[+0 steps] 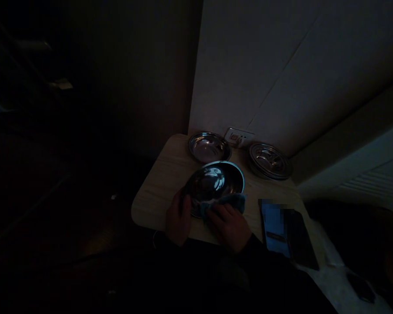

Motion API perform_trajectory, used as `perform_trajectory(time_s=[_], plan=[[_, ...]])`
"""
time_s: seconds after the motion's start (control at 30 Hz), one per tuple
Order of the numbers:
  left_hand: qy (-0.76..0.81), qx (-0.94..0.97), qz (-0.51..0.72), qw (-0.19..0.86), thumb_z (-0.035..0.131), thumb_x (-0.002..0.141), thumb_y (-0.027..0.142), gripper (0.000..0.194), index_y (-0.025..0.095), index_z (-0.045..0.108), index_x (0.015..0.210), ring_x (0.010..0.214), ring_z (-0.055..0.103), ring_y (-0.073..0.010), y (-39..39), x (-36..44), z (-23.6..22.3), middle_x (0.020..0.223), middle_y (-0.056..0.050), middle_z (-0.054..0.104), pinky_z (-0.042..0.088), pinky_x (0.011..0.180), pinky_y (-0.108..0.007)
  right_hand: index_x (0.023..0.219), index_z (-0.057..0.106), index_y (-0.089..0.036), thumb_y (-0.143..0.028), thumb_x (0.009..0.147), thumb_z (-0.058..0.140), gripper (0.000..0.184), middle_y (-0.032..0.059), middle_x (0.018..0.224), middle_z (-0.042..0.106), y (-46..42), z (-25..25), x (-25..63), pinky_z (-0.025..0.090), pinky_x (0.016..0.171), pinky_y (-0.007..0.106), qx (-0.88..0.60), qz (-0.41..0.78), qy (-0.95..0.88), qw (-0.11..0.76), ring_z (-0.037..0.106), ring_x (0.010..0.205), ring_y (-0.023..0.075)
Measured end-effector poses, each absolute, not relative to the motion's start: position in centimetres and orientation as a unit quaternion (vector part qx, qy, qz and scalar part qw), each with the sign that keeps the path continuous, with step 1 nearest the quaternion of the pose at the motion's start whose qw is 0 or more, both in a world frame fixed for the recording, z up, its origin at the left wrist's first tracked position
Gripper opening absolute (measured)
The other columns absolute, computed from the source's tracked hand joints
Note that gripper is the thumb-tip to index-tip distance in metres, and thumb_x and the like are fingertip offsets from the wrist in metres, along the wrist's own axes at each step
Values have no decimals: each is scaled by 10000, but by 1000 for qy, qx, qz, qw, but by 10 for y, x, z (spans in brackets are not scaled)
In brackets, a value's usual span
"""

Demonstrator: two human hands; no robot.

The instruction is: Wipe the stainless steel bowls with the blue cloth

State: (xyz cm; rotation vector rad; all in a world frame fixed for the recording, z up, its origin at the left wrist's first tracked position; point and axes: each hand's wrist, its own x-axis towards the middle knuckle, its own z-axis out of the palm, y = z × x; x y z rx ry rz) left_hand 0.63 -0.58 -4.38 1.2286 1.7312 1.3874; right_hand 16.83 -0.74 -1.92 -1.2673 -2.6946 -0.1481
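On a table [159,183], left fingers [186,206] clasp the mouth-up bowl [218,181]; right fingers [221,212], cloth [238,202].

Dim, pale wood-grain desk [153,185] with rounded corners. A shallow metal dish [207,151] sits at the back, stacked metal dishes [269,160] back right, a lit-screen device [275,226] at right; whether the tilted metal bowl [201,181] touches is unclear.

One head-worn view looks forward and steeply down from above and behind the left hand [178,221] and right hand [229,227], near them, yet far enough back to include most of the desk [157,183] and the wall [249,61] beyond.
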Motion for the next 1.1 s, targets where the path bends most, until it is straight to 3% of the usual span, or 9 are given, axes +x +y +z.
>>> perform_trajectory(time_s=[0.27, 0.4, 0.53, 0.8, 1.1], plan=[[705, 492, 435, 268, 350, 872, 348, 337, 154, 557, 1054, 755, 634, -172, -6, 5, -42, 879, -89, 678, 457, 630, -260, 1013, 609, -250, -242, 834, 532, 196, 40, 962, 612, 0, -8, 185, 310, 674, 318, -442, -52, -895, 24, 455, 882, 200], [740, 485, 402, 234, 363, 863, 319, 283, 161, 599, 866, 567, 594, -147, -4, 7, -42, 659, -54, 651, 387, 501, -228, 943, 614, -234, -243, 861, 489, 149, 30, 902, 616, 2, -13, 154, 299, 664, 319, -438, -13, -898, 40, 454, 866, 191], [761, 480, 386, 202, 380, 848, 290, 254, 165, 587, 770, 568, 572, -138, -2, 3, -44, 655, -55, 638, 355, 494, -218, 918, 604, -228, -287, 881, 452, 167, 18, 919, 608, 4, -17, 116, 300, 682, 324, -447, 32, -888, 99, 455, 874, 175], [763, 487, 388, 173, 370, 854, 326, 265, 171, 568, 771, 554, 551, -136, -5, 8, -48, 621, -44, 604, 327, 494, -227, 973, 609, -227, -214, 855, 500, 161, 44, 902, 613, -6, -9, 166, 268, 659, 338, -393, -26, -919, 24, 437, 852, 190], [774, 468, 386, 179, 380, 846, 297, 245, 169, 549, 722, 537, 537, -128, -4, 9, -47, 598, -37, 589, 316, 487, -219, 975, 592, -217, -226, 872, 473, 158, 41, 914, 601, -6, -15, 147, 272, 682, 352, -365, -37, -929, 50, 430, 861, 191]])
